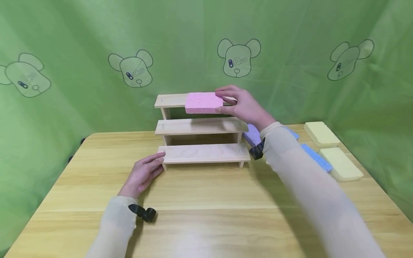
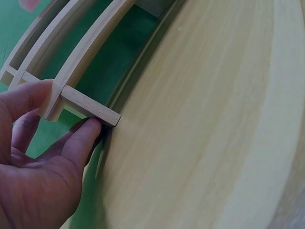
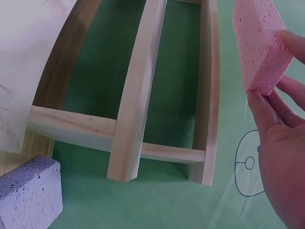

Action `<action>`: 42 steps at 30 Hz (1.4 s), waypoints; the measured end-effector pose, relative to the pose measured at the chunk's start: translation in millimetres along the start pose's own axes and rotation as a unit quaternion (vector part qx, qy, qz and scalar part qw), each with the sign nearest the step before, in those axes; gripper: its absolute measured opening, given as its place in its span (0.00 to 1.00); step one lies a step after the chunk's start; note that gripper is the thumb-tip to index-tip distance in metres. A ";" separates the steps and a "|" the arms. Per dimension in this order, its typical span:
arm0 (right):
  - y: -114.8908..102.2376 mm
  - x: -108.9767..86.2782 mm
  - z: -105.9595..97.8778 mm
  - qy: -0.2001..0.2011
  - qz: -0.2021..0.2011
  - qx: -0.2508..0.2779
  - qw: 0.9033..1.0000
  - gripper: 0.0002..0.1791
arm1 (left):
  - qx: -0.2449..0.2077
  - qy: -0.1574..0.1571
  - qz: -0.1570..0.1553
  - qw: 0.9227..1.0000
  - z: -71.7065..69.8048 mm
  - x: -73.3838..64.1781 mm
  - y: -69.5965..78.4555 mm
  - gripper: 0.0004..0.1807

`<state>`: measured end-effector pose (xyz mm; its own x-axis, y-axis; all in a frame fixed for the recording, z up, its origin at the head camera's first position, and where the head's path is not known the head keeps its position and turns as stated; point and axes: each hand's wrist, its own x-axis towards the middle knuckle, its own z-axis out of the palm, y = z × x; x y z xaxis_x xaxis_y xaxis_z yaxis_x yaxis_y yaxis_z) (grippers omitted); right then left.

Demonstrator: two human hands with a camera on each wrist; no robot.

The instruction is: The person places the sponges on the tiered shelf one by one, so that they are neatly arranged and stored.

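A three-step wooden display shelf (image 1: 201, 153) stands on the table. My right hand (image 1: 243, 104) pinches the right end of a pink sponge (image 1: 202, 101), thumb on its near side and fingers over the top. In the head view the sponge overlaps the top step (image 1: 171, 100); the right wrist view shows the same pink sponge (image 3: 262, 47) beside the shelf frame. My left hand (image 1: 146, 173) holds the left end of the lowest step. In the left wrist view, its thumb (image 2: 86, 140) lies against the shelf's end support (image 2: 90, 105), with the index finger at the board.
Right of the shelf lies a purple sponge (image 1: 252, 134), partly hidden by my right wrist. Farther right are two blue sponges, the nearer one (image 1: 316, 157) in fuller view, and two pale yellow sponges (image 1: 321, 134). A green curtain (image 1: 190, 43) hangs behind the table (image 1: 206, 222).
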<state>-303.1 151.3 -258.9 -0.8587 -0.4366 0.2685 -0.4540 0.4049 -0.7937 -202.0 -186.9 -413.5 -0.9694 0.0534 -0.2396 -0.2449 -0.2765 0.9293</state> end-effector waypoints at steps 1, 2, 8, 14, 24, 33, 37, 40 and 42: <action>0.2 1.8 0.8 0.000 -0.001 0.005 1.000 0.33 | -0.001 0.002 0.000 1.000 -0.1 -0.4 0.2 0.22; 0.3 3.7 1.4 0.000 -0.003 0.010 1.000 0.33 | -0.001 0.005 0.001 1.000 -0.4 -0.7 0.4 0.22; -1.3 11.0 2.1 0.002 -0.014 0.025 1.000 0.31 | -0.005 0.000 0.003 1.000 0.2 -1.5 1.0 0.20; -3.6 17.1 3.8 0.006 -0.021 0.013 1.000 0.30 | 0.001 -0.003 0.003 1.000 0.4 -0.6 -1.5 0.24; -2.4 30.9 9.9 0.006 -0.014 0.000 1.000 0.30 | -0.003 0.003 0.002 1.000 0.0 0.6 -2.0 0.22; 0.3 43.5 14.5 0.010 0.004 -0.033 0.999 0.31 | -0.003 0.006 0.000 1.000 -1.1 0.4 -1.5 0.19; 1.8 47.1 16.1 0.011 0.009 -0.047 0.999 0.31 | -0.005 0.006 -0.003 1.000 -1.1 0.0 -1.3 0.19; 3.3 49.8 18.0 0.011 0.010 -0.052 0.999 0.31 | -0.001 0.001 -0.001 1.000 -1.2 0.2 -1.8 0.20; 5.2 51.7 20.4 0.004 0.009 -0.058 0.998 0.30 | 0.002 0.002 0.000 1.000 -1.2 -0.4 -2.3 0.21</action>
<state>-345.0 114.4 -260.3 -0.8683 -0.4220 0.2607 -0.4635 0.5029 -0.7296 -201.0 -187.5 -415.8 -0.9695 0.0500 -0.2399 -0.2443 -0.2729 0.9305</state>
